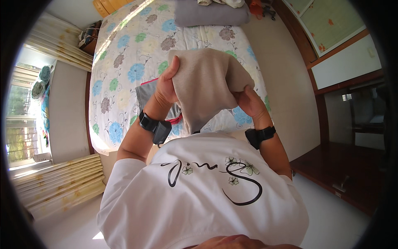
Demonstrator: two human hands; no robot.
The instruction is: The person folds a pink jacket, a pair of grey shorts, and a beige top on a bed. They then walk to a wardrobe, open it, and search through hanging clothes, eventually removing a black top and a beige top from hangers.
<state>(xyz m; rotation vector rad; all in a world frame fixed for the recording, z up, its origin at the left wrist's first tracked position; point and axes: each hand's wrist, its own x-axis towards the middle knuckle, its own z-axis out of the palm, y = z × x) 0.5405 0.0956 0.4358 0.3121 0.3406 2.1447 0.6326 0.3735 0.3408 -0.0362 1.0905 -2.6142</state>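
A beige cloth garment (205, 81), partly folded, is held up in front of me over the bed. My left hand (168, 81) grips its left edge, with the thumb on top. At its lower right corner, my right hand (250, 101) pinches the fabric, and part of the fingers is hidden behind the cloth. Beneath my left hand, a grey garment with red edging (143, 93) lies on the bed, partly covered by my arm and the beige cloth. Each wrist wears a black strap with a small black device.
The bed (124, 62) has a sheet printed with blue, green and brown flowers. A grey folded blanket (211, 14) lies at its far end with light clothes on top. Curtains and a window stand at the left; a dark wooden cabinet (342, 174) is at the right.
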